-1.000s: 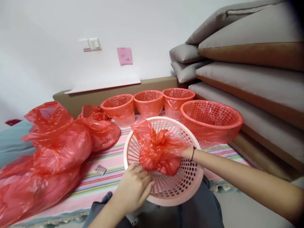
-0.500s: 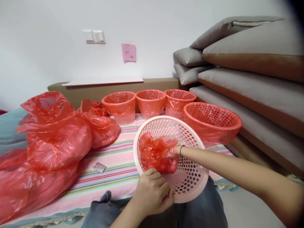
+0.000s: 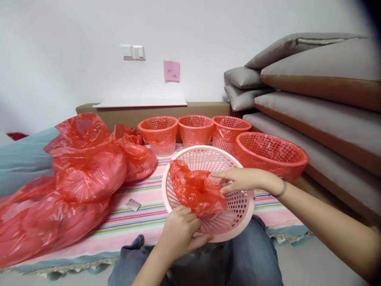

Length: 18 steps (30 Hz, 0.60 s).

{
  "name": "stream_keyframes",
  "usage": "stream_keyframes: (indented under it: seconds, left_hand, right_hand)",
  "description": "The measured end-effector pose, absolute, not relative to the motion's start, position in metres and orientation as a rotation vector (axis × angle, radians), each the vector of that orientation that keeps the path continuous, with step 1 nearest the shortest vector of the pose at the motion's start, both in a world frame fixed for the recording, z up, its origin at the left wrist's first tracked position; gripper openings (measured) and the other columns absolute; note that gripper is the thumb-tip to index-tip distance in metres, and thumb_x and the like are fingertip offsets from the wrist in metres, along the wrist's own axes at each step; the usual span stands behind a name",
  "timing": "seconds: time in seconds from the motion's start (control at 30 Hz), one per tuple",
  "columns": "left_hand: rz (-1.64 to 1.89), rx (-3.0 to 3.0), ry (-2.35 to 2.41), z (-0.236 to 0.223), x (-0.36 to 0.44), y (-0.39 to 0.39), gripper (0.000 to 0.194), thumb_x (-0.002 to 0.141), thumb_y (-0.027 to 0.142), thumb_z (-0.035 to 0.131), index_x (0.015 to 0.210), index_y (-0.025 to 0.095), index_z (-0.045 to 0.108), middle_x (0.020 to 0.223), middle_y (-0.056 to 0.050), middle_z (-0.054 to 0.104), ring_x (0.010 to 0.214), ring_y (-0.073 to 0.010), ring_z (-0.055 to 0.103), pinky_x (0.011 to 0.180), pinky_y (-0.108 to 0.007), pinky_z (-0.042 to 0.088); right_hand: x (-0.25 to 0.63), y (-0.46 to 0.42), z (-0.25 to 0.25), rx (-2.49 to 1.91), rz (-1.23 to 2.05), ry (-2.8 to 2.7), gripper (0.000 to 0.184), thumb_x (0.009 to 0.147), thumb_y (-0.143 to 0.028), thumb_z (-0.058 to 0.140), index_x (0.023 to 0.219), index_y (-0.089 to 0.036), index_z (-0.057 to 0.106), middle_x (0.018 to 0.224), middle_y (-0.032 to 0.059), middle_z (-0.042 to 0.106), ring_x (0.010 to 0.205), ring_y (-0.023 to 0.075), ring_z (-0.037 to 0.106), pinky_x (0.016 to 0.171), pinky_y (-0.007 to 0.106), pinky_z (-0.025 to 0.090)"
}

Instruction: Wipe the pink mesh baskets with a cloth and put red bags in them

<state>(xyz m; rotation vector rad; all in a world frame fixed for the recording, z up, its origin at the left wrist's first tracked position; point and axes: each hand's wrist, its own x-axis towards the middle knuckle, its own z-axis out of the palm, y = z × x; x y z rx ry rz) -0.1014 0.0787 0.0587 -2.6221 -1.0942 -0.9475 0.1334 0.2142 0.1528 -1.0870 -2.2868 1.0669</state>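
Pale basket [image 3: 220, 228] tilted between the hands; the person's left hand [image 3: 183, 232] pinches its near rim, right hand [image 3: 242, 178] loosely spread over the crumpled red bag [image 3: 198, 190] inside. Bag probably feather-light, slippery: best gathered by its folds. Basket likely light, springy; rim suits gripping.

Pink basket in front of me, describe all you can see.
The pink basket is round and plastic-looking, with a smooth rim and walls full of holes. It leans towards you above your knees. Your left hand holds its near-left rim; inside lies a crumpled red bag, your right hand open over it.
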Motion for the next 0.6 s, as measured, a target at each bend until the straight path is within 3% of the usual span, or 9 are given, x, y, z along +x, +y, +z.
stream_keyframes:
  seconds: [0.07,0.1,0.17,0.23,0.3,0.6]
  left_hand:
    - [-0.832,-2.733,-1.039,0.060,-0.108,0.080,0.050,0.086,0.064,0.066,0.065,0.020,0.053,0.064,0.000,0.061,0.064,-0.0175,0.057,0.059,-0.033,0.035]
    - [-0.758,-2.761,-1.009,0.060,-0.112,0.082,0.048,0.084,0.063,0.068,0.068,0.020,0.055,0.067,0.000,0.062,0.066,-0.0180,0.058,0.061,-0.033,0.036]
    - [-0.638,-2.725,-0.968,0.062,-0.119,0.088,0.033,0.092,0.044,0.068,0.072,0.019,0.057,0.070,0.000,0.063,0.067,-0.0184,0.057,0.063,-0.033,0.037]
    - [-0.574,-2.611,-1.011,0.065,-0.126,0.096,0.024,0.097,0.017,0.057,0.073,0.019,0.056,0.069,-0.001,0.062,0.065,-0.0182,0.055,0.063,-0.033,0.035]
    - [-0.557,-2.503,-1.120,0.070,-0.132,0.106,0.028,0.096,0.007,0.049,0.072,0.019,0.056,0.066,-0.001,0.060,0.063,-0.0187,0.052,0.060,-0.033,0.033]
    - [-0.596,-2.400,-1.483,0.106,-0.165,0.169,0.023,0.090,0.008,0.054,0.071,0.020,0.057,0.074,-0.004,0.065,0.078,-0.0228,0.055,0.073,-0.035,0.039]
  right_hand:
    - [0.157,0.196,0.165,-1.085,0.945,-2.396,0.059,0.076,-0.050,0.077,0.129,-0.025,0.070,0.120,0.0067,0.072,0.109,0.0310,0.068,0.105,0.045,0.049]
    - [0.169,0.185,0.167,-1.092,0.846,-2.389,0.059,0.083,-0.054,0.070,0.136,-0.026,0.065,0.131,0.0061,0.067,0.120,0.0313,0.063,0.110,0.047,0.044]
    - [0.189,0.162,0.164,-1.111,0.667,-2.288,0.056,0.090,-0.058,0.062,0.138,-0.029,0.063,0.141,0.0041,0.060,0.130,0.0308,0.056,0.115,0.048,0.040]
    - [0.206,0.143,0.150,-1.136,0.577,-2.174,0.052,0.091,-0.058,0.061,0.134,-0.030,0.066,0.141,0.0031,0.059,0.132,0.0305,0.055,0.115,0.048,0.042]
    - [0.219,0.128,0.130,-1.183,0.544,-2.089,0.050,0.091,-0.057,0.061,0.134,-0.031,0.067,0.142,0.0034,0.058,0.134,0.0308,0.054,0.116,0.048,0.042]
    - [0.276,0.107,0.032,-1.353,0.732,-1.896,0.057,0.090,-0.059,0.059,0.140,-0.031,0.061,0.144,0.0048,0.055,0.134,0.0315,0.051,0.113,0.044,0.039]
